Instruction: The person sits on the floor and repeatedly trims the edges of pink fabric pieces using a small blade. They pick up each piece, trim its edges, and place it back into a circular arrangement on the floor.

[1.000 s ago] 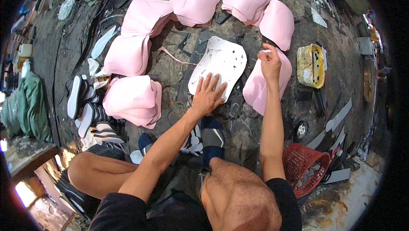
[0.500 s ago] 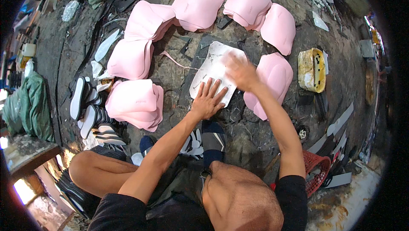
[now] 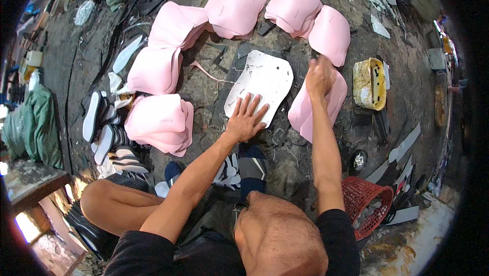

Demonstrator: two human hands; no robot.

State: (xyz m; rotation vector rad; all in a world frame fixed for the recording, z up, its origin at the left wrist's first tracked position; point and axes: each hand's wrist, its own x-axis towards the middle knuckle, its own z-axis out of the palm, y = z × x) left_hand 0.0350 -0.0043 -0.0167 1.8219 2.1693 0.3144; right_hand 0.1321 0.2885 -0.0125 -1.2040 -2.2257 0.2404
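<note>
Flat and spread, our left hand presses down on the lower edge of the white sheet, so no real grip there, just fingers fanned out on it. Our right hand is curled up at the top of the pink piece just right of the sheet; we can't tell if it's pinching anything. The sheet lies on the dirty floor, ringed by more pink pieces: a stack to the left, others above. A yellow tub sits to the right, a red basket lower down.
</note>
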